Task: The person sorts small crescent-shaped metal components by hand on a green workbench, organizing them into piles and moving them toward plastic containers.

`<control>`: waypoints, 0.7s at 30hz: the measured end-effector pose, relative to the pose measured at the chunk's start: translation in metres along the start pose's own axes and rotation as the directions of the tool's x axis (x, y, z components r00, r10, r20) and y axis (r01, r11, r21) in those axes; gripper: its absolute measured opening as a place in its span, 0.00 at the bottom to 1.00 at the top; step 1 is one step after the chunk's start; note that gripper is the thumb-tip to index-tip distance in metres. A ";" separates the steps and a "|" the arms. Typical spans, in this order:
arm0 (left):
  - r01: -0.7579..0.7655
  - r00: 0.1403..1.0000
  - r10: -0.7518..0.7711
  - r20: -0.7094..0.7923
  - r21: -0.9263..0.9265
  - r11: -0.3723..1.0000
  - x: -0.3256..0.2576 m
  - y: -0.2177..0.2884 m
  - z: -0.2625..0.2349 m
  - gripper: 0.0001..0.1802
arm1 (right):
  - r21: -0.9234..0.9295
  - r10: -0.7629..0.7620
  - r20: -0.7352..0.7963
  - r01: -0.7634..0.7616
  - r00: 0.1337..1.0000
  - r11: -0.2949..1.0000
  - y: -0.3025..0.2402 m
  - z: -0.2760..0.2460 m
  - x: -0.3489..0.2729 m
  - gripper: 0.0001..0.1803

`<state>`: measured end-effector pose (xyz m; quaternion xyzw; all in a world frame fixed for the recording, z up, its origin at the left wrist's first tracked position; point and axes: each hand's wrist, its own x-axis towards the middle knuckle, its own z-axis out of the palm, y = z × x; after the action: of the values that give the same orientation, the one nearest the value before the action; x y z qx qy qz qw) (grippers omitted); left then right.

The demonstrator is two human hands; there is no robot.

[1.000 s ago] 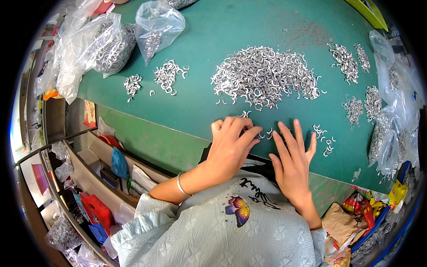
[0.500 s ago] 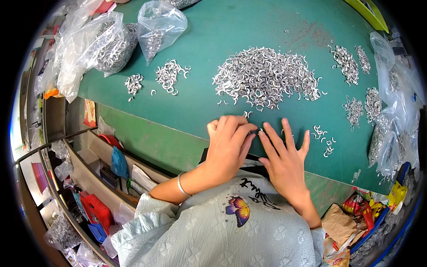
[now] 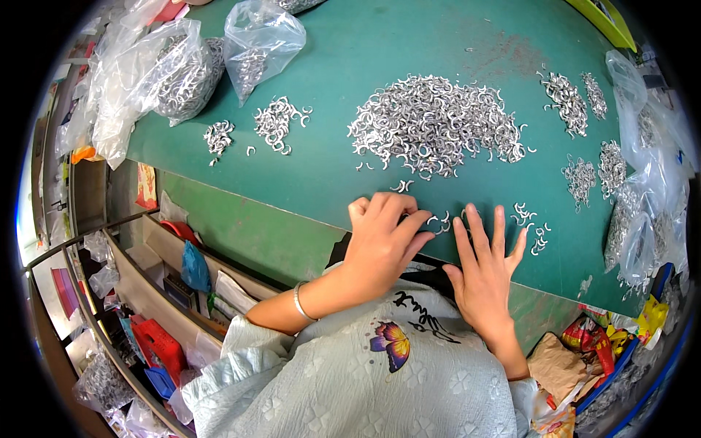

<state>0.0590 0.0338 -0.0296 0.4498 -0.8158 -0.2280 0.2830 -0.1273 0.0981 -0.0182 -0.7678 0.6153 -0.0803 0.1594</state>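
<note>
My left hand (image 3: 383, 237) lies palm down at the near edge of the green table (image 3: 365, 44), fingers bent over a few small silver metal hooks (image 3: 440, 221). My right hand (image 3: 485, 266) rests flat beside it with fingers spread, touching the table and holding nothing. Whether the left fingers pinch a hook I cannot tell. A big heap of the same silver hooks (image 3: 434, 124) lies just beyond both hands. A few loose hooks (image 3: 531, 223) sit right of my right hand.
Small hook piles lie at the left (image 3: 274, 124) and right (image 3: 577, 175). Clear plastic bags of hooks stand at the back left (image 3: 175, 73) and along the right edge (image 3: 642, 182). Shelves with clutter (image 3: 146, 292) run below the table on the left.
Both hands slid slightly along the table edge; the right hand moved in closer to the left and its fingers spread flatter. The piles stayed put.
</note>
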 end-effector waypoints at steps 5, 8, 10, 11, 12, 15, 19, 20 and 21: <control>-0.024 1.000 0.025 0.015 -0.023 0.999 -0.001 0.005 0.005 0.15 | -0.012 0.029 0.025 -0.029 0.999 1.000 -0.002 0.000 0.000 0.41; -0.017 1.000 0.018 0.007 -0.184 0.983 -0.006 0.009 0.003 0.14 | -0.005 0.008 0.029 -0.008 1.000 1.000 -0.001 0.001 0.000 0.42; -0.014 0.998 0.040 0.050 -0.434 0.901 -0.020 0.014 0.000 0.13 | 0.008 -0.045 0.044 0.045 0.998 0.999 -0.003 0.001 0.005 0.42; -0.015 0.986 0.106 0.131 -0.559 0.829 -0.027 0.016 0.000 0.11 | -0.001 -0.055 0.046 0.055 0.997 0.998 -0.004 0.002 0.006 0.42; 0.140 0.951 0.087 0.297 -0.664 0.734 -0.028 0.014 -0.004 0.09 | -0.006 -0.065 0.044 0.066 0.997 0.998 -0.005 0.004 0.008 0.42; 0.503 0.726 0.106 0.679 -0.630 0.591 -0.029 -0.009 -0.005 0.05 | -0.022 -0.083 0.069 0.085 0.994 0.996 -0.007 0.004 0.011 0.39; 0.863 0.487 0.069 0.870 -0.492 0.116 -0.052 -0.038 0.029 0.11 | -0.035 -0.102 0.079 0.105 0.992 0.994 -0.010 0.003 0.011 0.37; 0.862 0.495 0.033 0.868 -0.486 -0.148 -0.055 -0.038 0.034 0.18 | -0.038 -0.106 0.089 0.110 0.990 0.993 -0.010 0.003 0.010 0.36; 0.836 0.488 0.063 0.870 -0.446 -0.320 -0.050 -0.036 0.035 0.19 | -0.040 -0.119 0.096 0.123 0.988 0.992 -0.010 0.004 0.008 0.36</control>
<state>0.0789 0.0637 -0.0910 0.2692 -0.1499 -0.9450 0.1098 -0.1147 0.0928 -0.0189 -0.8102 0.5611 -0.0397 0.1651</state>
